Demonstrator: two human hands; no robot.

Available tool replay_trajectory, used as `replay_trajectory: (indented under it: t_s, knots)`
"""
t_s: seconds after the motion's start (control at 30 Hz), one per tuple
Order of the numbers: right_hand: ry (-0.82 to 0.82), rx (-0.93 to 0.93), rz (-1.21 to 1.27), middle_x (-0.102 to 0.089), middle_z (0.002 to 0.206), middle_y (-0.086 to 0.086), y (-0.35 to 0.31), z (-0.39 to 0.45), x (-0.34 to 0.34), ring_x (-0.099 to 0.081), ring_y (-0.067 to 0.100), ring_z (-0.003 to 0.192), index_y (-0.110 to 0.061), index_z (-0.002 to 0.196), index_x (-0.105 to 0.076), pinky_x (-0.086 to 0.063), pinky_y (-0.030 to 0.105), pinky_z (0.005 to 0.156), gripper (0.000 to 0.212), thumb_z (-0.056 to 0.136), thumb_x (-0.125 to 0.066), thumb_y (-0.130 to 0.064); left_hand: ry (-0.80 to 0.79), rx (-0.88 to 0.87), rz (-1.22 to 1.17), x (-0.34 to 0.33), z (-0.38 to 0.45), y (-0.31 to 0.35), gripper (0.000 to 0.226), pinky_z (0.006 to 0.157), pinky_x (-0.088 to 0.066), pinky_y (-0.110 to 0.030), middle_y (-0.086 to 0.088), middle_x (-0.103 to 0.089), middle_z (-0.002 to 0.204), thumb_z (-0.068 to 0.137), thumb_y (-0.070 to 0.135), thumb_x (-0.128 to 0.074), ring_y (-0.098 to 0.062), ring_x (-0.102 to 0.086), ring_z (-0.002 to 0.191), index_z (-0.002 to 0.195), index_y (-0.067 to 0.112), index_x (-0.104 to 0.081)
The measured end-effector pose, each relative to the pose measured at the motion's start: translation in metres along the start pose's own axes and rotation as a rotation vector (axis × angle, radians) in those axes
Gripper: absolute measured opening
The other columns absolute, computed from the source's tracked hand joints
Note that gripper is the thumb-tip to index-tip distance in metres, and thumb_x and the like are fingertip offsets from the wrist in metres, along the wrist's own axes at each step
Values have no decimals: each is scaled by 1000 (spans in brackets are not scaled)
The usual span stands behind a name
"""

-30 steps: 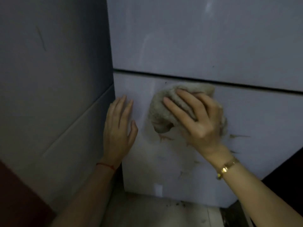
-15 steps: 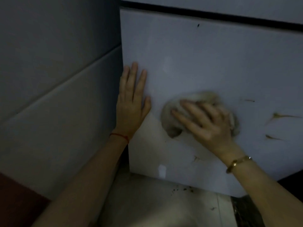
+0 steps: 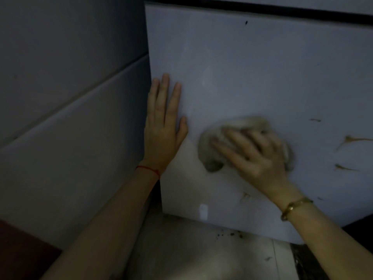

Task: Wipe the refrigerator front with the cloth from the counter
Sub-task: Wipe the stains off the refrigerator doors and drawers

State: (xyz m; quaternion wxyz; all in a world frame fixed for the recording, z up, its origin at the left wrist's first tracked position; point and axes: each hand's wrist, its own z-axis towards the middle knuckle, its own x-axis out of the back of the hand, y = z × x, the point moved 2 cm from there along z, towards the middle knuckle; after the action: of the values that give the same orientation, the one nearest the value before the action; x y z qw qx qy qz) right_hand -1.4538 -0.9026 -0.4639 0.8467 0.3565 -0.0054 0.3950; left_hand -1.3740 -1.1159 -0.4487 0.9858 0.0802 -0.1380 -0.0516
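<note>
The white lower door of the refrigerator [image 3: 252, 73] fills the upper right of the head view. A bunched beige cloth [image 3: 210, 156] is pressed flat against the door by my right hand [image 3: 254, 158], fingers spread over it. My left hand [image 3: 163, 126] lies flat and open on the door's left edge, holding nothing. Brown streaks [image 3: 351, 139] mark the door to the right of the cloth, and a smaller smear [image 3: 245, 196] sits below my right wrist.
A grey panelled wall [image 3: 70, 108] stands close on the left, meeting the refrigerator's edge. Pale floor tiles [image 3: 191, 253] with dark crumbs lie under the door. A dark gap [image 3: 262, 6] separates the lower door from the upper one.
The cloth and my right hand have slid down the lower door from just under the gap to near its bottom. My view has tilted downward. My left hand has stayed on the door's edge.
</note>
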Motion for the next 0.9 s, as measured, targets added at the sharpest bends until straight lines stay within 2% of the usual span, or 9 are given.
replay_trajectory:
  t_s: [0.1, 0.17, 0.23, 0.37, 0.47, 0.67, 0.73, 0.8, 0.9]
  knots:
    - [183, -240, -63, -60, 135, -1, 22, 38, 4, -49, 27, 109, -32, 131, -65, -56, 43, 85, 39, 94, -70, -20, 8, 10, -5, 1, 0, 2, 52, 127, -6, -35, -31, -29, 151, 98, 8, -50, -25, -11, 147, 145, -1, -29]
    - [223, -315, -84, -57, 135, -1, 19, 43, -1, -49, 26, 110, -33, 130, -65, -53, 42, 85, 39, 93, -72, -22, 0, 18, -12, 1, 0, 3, 52, 127, -6, -36, -31, -27, 151, 99, 8, -49, -25, -10, 147, 145, -2, -29]
    - [135, -240, -94, -53, 139, -2, -3, 21, -9, -50, 26, 111, -36, 135, -60, -46, 39, 88, 39, 98, -65, -25, -16, 25, -13, 1, -1, 2, 52, 127, -6, -36, -28, -25, 152, 99, 10, -48, -25, -9, 148, 146, -2, -28]
    - [-128, 91, 27, -48, 142, -2, -47, -48, -24, -51, 23, 111, -29, 138, -54, -41, 37, 90, 48, 91, -67, -24, -26, 27, 5, 0, -3, 1, 53, 127, -9, -43, -27, -25, 154, 99, 9, -48, -26, -9, 149, 147, -2, -28]
    - [-149, 126, 42, -50, 140, 0, -38, -58, -15, -51, 23, 109, -25, 135, -58, -41, 36, 91, 47, 90, -69, -23, -29, 36, -9, 1, -2, 3, 53, 127, -10, -46, -27, -23, 154, 99, 9, -48, -25, -8, 149, 147, -1, -26]
    - [171, -330, -84, -55, 136, 2, 13, 9, 0, -49, 29, 110, -31, 131, -65, -50, 40, 88, 39, 94, -71, -20, -15, 83, -15, -2, -3, 9, 55, 127, -8, -45, -31, -23, 155, 97, 2, -47, -25, -6, 149, 147, -5, -26]
    - [136, -261, -95, -53, 138, 1, 2, 12, -5, -50, 28, 110, -34, 133, -62, -51, 39, 87, 36, 99, -62, -23, -17, 94, -18, -3, -4, 10, 55, 127, -7, -45, -32, -22, 155, 97, 2, -46, -26, -6, 149, 147, -5, -25]
    - [-10, -75, -68, -50, 142, -2, -20, -15, -14, -50, 26, 111, -36, 136, -58, -45, 40, 90, 36, 103, -52, -24, -17, 94, -26, -4, -4, 11, 55, 127, -7, -46, -30, -21, 155, 96, 1, -45, -26, -5, 150, 147, -6, -25]
    - [-159, 36, -9, -49, 142, -1, -30, -53, -11, -51, 24, 111, -32, 136, -58, -42, 39, 91, 42, 96, -61, -21, -21, 94, -23, -4, -4, 11, 58, 127, -6, -44, -27, -18, 156, 95, 1, -48, -24, -1, 151, 148, -3, -23]
